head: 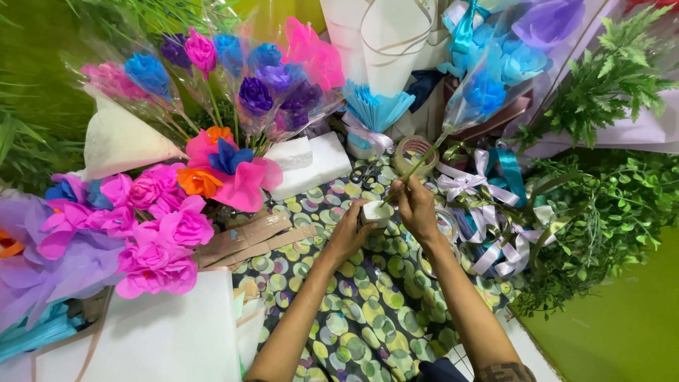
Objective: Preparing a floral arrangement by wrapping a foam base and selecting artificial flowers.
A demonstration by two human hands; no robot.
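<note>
Left hand [348, 232]: gripped a small white roll of tape [375, 211], fingers curled around it, low over the patterned surface [353, 318].
Right hand [417, 209]: pinched closed on the lower end of a green stem [417, 166], just right of the roll and touching it.
Stem axis: ran up and to the right, away from both hands, to a blue paper flower [484, 92] in clear wrap (the right hand was the nearer to that bloom).
Beyond the hands: scissors [364, 173] and a brown tape roll [414, 152] lay close by.
Left side: pink paper roses [159, 233] were heaped well apart from the hands.
Right side: ribbons [488, 212] and green foliage [601, 205].
</note>
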